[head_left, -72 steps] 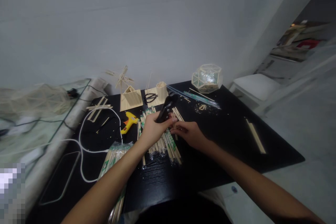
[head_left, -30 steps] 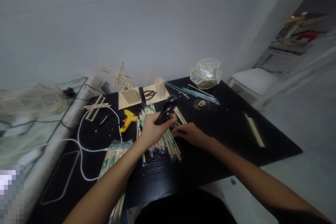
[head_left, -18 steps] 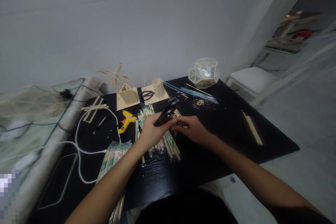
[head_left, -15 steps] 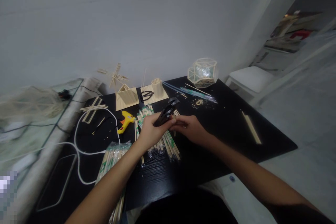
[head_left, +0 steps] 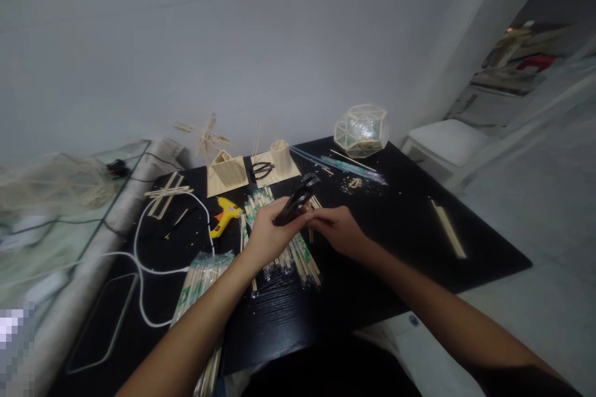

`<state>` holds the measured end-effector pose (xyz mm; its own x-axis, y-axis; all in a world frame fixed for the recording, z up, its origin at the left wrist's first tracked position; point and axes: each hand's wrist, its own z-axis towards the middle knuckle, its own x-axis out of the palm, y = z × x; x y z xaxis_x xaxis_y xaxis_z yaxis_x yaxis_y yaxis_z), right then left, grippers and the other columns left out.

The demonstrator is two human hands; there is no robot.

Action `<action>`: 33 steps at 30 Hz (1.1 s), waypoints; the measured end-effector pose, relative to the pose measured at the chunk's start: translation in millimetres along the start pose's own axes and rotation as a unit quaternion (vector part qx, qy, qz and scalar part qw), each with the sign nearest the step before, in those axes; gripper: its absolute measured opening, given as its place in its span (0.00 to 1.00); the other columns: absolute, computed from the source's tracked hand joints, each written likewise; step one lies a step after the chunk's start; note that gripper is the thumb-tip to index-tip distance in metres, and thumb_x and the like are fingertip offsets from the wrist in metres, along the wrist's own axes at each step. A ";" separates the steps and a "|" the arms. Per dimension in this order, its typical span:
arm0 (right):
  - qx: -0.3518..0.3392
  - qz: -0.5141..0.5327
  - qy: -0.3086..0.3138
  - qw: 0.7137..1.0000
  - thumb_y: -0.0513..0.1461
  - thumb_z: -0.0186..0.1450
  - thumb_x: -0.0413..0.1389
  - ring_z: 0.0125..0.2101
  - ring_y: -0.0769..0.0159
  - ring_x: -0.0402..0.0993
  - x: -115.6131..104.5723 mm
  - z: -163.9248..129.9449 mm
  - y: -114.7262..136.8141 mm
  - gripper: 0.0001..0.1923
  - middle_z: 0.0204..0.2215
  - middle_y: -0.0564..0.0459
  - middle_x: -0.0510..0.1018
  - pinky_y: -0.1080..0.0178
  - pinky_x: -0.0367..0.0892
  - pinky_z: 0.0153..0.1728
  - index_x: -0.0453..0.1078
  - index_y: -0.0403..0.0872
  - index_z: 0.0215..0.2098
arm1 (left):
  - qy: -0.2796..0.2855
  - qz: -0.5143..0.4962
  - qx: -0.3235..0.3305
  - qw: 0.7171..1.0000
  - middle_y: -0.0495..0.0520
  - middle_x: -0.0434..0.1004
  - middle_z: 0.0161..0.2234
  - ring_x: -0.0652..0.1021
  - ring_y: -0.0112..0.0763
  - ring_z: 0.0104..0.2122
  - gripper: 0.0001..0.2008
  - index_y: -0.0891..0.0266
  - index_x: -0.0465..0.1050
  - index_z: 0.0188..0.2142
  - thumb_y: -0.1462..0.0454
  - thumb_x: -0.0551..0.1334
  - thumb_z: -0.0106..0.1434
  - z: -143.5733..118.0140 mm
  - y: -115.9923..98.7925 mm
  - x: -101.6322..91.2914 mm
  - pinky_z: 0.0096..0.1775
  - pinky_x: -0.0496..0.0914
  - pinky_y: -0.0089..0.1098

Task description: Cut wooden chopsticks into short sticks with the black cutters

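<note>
Near the table's [head_left: 470, 242] front edge lies a bagged stick bundle [head_left: 200, 279]. Mid-table, over loose sticks [head_left: 298, 254], the left hand [head_left: 267, 236] is curled tight round black pliers [head_left: 295, 198]; right hand [head_left: 338, 229] pinches a short stick [head_left: 310, 218] beside them. Farther back sits a yellow glue gun [head_left: 225, 214]

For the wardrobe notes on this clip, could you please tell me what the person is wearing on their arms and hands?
Nothing that shows. Both forearms are bare from the bottom edge of the picture to the wrist, with no sleeve in view. The left hand and the right hand are bare too: no gloves, and no watch, band or ring can be made out at this size.
</note>
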<state>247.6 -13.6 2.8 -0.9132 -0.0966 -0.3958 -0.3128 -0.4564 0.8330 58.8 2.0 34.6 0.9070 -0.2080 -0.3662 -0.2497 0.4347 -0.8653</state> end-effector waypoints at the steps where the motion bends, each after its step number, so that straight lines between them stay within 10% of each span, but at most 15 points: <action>1: -0.002 -0.004 -0.003 1.000 0.46 0.71 0.56 0.21 0.72 0.64 0.5 -0.4 -0.2 0.19 0.19 0.58 0.73 0.69 0.59 0.25 0.81 0.43 0.30 | 0.009 0.000 -0.005 1.000 0.55 0.84 0.39 0.82 0.37 0.40 0.10 0.61 0.80 0.35 0.57 0.69 0.62 -0.3 -1.8 -1.1 0.45 0.75 0.35; 8: 0.010 0.037 0.006 0.999 0.45 0.70 0.58 0.31 0.66 0.80 2.1 -0.8 -2.1 0.13 0.32 0.53 0.86 0.67 0.70 0.36 0.83 0.48 0.37 | 0.049 0.188 0.012 0.981 0.52 0.82 0.39 0.80 0.35 0.39 0.11 0.60 0.77 0.45 0.58 0.60 0.69 -0.6 -22.5 -38.5 0.44 0.73 0.34; 15: 0.011 0.026 0.017 0.999 0.45 0.71 0.58 0.31 0.66 0.80 3.3 1.4 0.9 0.13 0.32 0.53 0.86 0.66 0.71 0.35 0.84 0.49 0.37 | 0.123 0.501 0.076 0.853 0.62 0.76 0.50 0.76 0.49 0.48 0.28 0.60 0.65 0.63 0.69 0.59 0.63 7.6 -31.2 -71.6 0.51 0.70 0.48; 23: -0.044 -0.012 -0.005 0.999 0.49 0.71 0.58 0.19 0.75 0.61 6.2 0.8 -10.5 0.17 0.18 0.59 0.73 0.70 0.56 0.24 0.85 0.47 0.37 | 0.168 0.532 0.131 0.820 0.61 0.76 0.47 0.76 0.48 0.46 0.29 0.58 0.64 0.65 0.69 0.59 0.63 9.6 -31.0 -65.7 0.49 0.71 0.47; 33: -0.050 -0.013 0.004 0.999 0.49 0.71 0.57 0.20 0.74 0.60 4.1 1.5 -12.3 0.18 0.21 0.58 0.76 0.69 0.56 0.24 0.84 0.47 0.37 | 0.182 0.598 0.132 0.769 0.59 0.74 0.39 0.77 0.45 0.39 0.19 0.60 0.71 0.54 0.69 0.59 0.64 14.0 -35.8 -64.2 0.41 0.73 0.42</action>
<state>247.3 -7.1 -8.5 -0.9028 -0.0893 -0.4207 -0.3092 -0.5452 0.7792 14.3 12.1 93.9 -0.0844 0.2681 -0.9597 -0.7106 0.6590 0.2466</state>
